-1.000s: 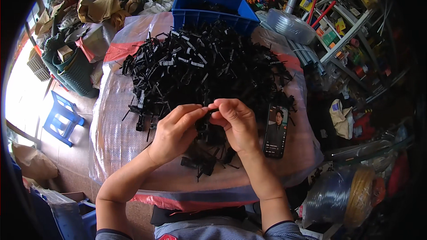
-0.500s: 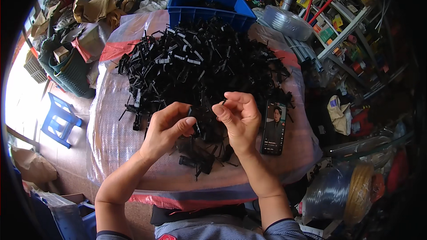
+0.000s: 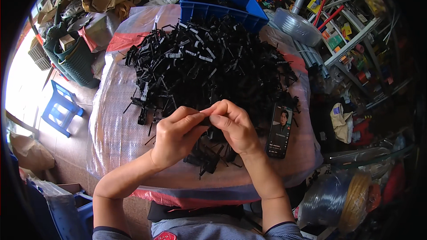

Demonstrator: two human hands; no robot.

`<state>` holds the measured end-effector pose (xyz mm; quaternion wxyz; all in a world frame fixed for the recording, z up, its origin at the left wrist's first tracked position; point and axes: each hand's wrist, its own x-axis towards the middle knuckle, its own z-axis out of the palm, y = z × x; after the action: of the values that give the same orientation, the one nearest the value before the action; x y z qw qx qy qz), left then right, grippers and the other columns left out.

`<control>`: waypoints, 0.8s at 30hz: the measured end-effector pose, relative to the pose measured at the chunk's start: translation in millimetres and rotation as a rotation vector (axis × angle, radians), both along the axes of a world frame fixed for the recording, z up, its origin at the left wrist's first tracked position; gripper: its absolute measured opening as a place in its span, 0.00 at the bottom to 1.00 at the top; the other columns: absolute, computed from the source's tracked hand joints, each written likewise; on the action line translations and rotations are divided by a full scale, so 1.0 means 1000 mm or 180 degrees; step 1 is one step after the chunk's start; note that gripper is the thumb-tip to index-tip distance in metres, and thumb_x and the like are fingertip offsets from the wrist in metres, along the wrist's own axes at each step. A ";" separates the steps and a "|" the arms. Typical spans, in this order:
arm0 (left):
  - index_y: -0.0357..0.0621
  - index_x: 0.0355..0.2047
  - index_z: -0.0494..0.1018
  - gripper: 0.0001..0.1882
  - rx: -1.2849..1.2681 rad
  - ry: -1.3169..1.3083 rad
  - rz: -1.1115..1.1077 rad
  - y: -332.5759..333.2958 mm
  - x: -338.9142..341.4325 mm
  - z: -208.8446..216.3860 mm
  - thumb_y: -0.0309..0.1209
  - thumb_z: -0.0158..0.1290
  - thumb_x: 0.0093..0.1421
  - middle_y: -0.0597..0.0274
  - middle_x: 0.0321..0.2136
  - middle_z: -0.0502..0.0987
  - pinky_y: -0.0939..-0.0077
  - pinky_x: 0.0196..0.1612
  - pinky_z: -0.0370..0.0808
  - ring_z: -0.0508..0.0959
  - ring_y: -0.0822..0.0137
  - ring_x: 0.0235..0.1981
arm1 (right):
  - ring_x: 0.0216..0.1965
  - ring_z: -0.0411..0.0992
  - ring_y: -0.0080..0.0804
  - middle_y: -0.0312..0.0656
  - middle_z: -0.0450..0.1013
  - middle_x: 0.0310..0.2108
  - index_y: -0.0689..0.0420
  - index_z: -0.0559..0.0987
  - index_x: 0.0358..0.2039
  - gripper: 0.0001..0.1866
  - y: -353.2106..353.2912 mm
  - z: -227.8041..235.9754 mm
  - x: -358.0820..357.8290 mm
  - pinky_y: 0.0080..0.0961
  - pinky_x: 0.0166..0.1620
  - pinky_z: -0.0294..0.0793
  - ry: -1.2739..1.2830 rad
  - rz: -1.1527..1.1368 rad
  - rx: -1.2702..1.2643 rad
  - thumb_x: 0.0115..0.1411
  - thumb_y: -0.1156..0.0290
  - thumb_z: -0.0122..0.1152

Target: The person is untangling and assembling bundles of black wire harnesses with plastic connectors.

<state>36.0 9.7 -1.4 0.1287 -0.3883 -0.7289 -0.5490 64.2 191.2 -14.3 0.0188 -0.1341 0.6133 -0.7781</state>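
Note:
My left hand and my right hand meet fingertip to fingertip over the near edge of a heap of black plastic parts. Both are closed in a pinch. The fingers of the left hand curl round a black plastic part, now mostly hidden by them. Whatever the right thumb and forefinger pinch is too small and covered to make out. Below the hands, a few loose black parts lie on the woven plastic sheet.
A blue crate stands behind the heap. To the right of my hands lies a phone with its screen lit. A blue stool is on the floor at left; coiled clear tubing and a wrapped spool sit at right.
The hands were apart, the left with a black part and the right pinching a tiny piece. They have come together at the fingertips. The whole view has shifted slightly.

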 end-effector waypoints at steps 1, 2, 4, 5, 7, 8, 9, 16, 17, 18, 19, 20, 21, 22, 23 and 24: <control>0.35 0.35 0.75 0.14 -0.0005 0.0143 0.0018 0.002 0.001 0.003 0.18 0.59 0.45 0.56 0.29 0.75 0.77 0.26 0.73 0.77 0.63 0.25 | 0.39 0.66 0.18 0.38 0.71 0.41 0.60 0.73 0.34 0.08 0.000 -0.001 0.000 0.19 0.45 0.66 -0.0004 0.0004 0.0000 0.59 0.69 0.57; 0.35 0.35 0.75 0.14 -0.0004 0.0140 0.0019 0.001 -0.001 0.004 0.18 0.59 0.45 0.56 0.29 0.75 0.77 0.26 0.73 0.77 0.63 0.25 | 0.40 0.67 0.20 0.39 0.71 0.41 0.60 0.74 0.35 0.09 -0.001 -0.002 0.001 0.20 0.46 0.66 -0.0130 0.0044 -0.0265 0.59 0.69 0.58; 0.35 0.34 0.74 0.12 -0.0025 -0.0165 -0.0117 -0.001 -0.008 0.005 0.19 0.58 0.46 0.55 0.29 0.74 0.79 0.26 0.72 0.77 0.65 0.24 | 0.41 0.68 0.23 0.40 0.72 0.40 0.61 0.74 0.36 0.10 -0.002 0.003 0.001 0.22 0.46 0.66 -0.0264 0.0081 -0.0530 0.58 0.68 0.58; 0.34 0.32 0.73 0.10 0.0085 -0.0443 -0.0236 -0.004 -0.014 0.004 0.20 0.58 0.49 0.59 0.28 0.75 0.80 0.27 0.72 0.76 0.69 0.24 | 0.42 0.68 0.26 0.42 0.71 0.41 0.62 0.73 0.40 0.13 -0.006 0.015 0.004 0.23 0.47 0.66 0.0393 -0.0401 0.0674 0.58 0.68 0.58; 0.36 0.32 0.74 0.07 0.1034 -0.2763 -0.0543 -0.007 -0.022 0.003 0.26 0.56 0.54 0.66 0.25 0.75 0.83 0.29 0.70 0.73 0.77 0.24 | 0.42 0.69 0.34 0.45 0.70 0.42 0.63 0.70 0.48 0.23 -0.012 0.024 0.007 0.27 0.46 0.69 0.1796 -0.1159 0.2347 0.53 0.71 0.63; 0.37 0.32 0.74 0.07 0.1111 -0.3018 -0.0684 -0.013 -0.034 0.001 0.28 0.55 0.55 0.68 0.24 0.74 0.84 0.29 0.69 0.72 0.78 0.24 | 0.40 0.69 0.38 0.45 0.69 0.41 0.62 0.69 0.50 0.28 -0.016 0.026 0.010 0.28 0.44 0.70 0.1904 -0.1092 0.2540 0.47 0.76 0.66; 0.39 0.32 0.75 0.08 0.1046 -0.3112 -0.0669 -0.012 -0.036 -0.002 0.31 0.54 0.57 0.68 0.22 0.74 0.86 0.30 0.66 0.72 0.79 0.24 | 0.39 0.69 0.38 0.45 0.70 0.40 0.62 0.70 0.49 0.28 -0.016 0.023 0.008 0.28 0.42 0.71 0.2125 -0.1190 0.2690 0.45 0.77 0.67; 0.37 0.31 0.74 0.08 0.0320 -0.2594 -0.0520 0.000 -0.016 -0.007 0.29 0.57 0.55 0.71 0.25 0.72 0.86 0.29 0.64 0.68 0.81 0.28 | 0.31 0.69 0.39 0.44 0.71 0.33 0.62 0.72 0.45 0.27 -0.022 0.009 0.006 0.29 0.34 0.71 0.2333 -0.1707 0.3326 0.39 0.83 0.65; 0.35 0.31 0.73 0.08 0.0584 -0.2666 -0.0549 0.003 -0.013 -0.009 0.29 0.57 0.55 0.70 0.25 0.71 0.84 0.28 0.64 0.68 0.80 0.26 | 0.29 0.70 0.40 0.45 0.71 0.30 0.63 0.72 0.43 0.26 -0.021 0.007 0.004 0.29 0.32 0.72 0.2353 -0.1746 0.3193 0.39 0.84 0.64; 0.35 0.31 0.73 0.08 0.0585 -0.2669 -0.0538 0.004 -0.010 -0.010 0.29 0.57 0.55 0.70 0.25 0.71 0.84 0.28 0.64 0.68 0.80 0.26 | 0.29 0.70 0.40 0.45 0.71 0.30 0.63 0.72 0.43 0.26 -0.021 0.006 0.004 0.29 0.32 0.72 0.2353 -0.1737 0.3186 0.39 0.84 0.64; 0.35 0.31 0.73 0.09 0.0451 -0.2390 -0.0415 0.004 -0.008 -0.010 0.29 0.57 0.54 0.68 0.25 0.71 0.83 0.28 0.64 0.68 0.79 0.26 | 0.29 0.71 0.40 0.45 0.71 0.29 0.63 0.72 0.42 0.25 -0.021 0.006 0.004 0.29 0.31 0.72 0.2313 -0.1702 0.3104 0.39 0.84 0.64; 0.35 0.31 0.73 0.09 0.0317 -0.2110 -0.0286 0.004 -0.007 -0.010 0.29 0.57 0.54 0.67 0.25 0.70 0.82 0.28 0.64 0.68 0.78 0.26 | 0.28 0.71 0.41 0.45 0.71 0.28 0.63 0.73 0.41 0.24 -0.021 0.006 0.004 0.30 0.31 0.72 0.2275 -0.1664 0.3018 0.39 0.83 0.64; 0.34 0.32 0.74 0.10 0.0306 -0.2089 -0.0323 0.004 -0.007 -0.010 0.29 0.57 0.54 0.63 0.25 0.70 0.81 0.29 0.65 0.69 0.75 0.26 | 0.28 0.72 0.42 0.46 0.72 0.27 0.63 0.73 0.38 0.21 -0.022 0.011 0.004 0.30 0.30 0.72 0.2229 -0.1668 0.2948 0.39 0.83 0.64; 0.33 0.32 0.74 0.10 0.0163 -0.1701 -0.0274 0.004 -0.007 -0.006 0.29 0.57 0.53 0.61 0.26 0.70 0.79 0.29 0.66 0.70 0.72 0.26 | 0.28 0.73 0.42 0.47 0.73 0.28 0.63 0.74 0.36 0.19 -0.022 0.014 0.004 0.30 0.30 0.73 0.2176 -0.1657 0.2920 0.39 0.83 0.64; 0.33 0.32 0.74 0.10 0.0110 -0.1560 -0.0262 0.004 -0.007 -0.004 0.29 0.57 0.53 0.60 0.26 0.70 0.78 0.29 0.67 0.70 0.71 0.26 | 0.28 0.73 0.42 0.46 0.73 0.27 0.63 0.74 0.35 0.18 -0.023 0.016 0.004 0.30 0.31 0.73 0.2168 -0.1690 0.2891 0.39 0.83 0.64; 0.33 0.32 0.74 0.10 0.0056 -0.1420 -0.0246 0.004 -0.006 -0.003 0.29 0.57 0.53 0.60 0.26 0.71 0.78 0.29 0.67 0.71 0.70 0.26 | 0.28 0.74 0.43 0.46 0.73 0.27 0.62 0.74 0.34 0.18 -0.024 0.016 0.004 0.29 0.31 0.73 0.2160 -0.1719 0.2861 0.39 0.83 0.64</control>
<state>29.6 13.2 -4.2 -0.0534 -0.2838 -0.7190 -0.6322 68.7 167.3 1.8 -0.3199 -0.1930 0.8648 -0.3354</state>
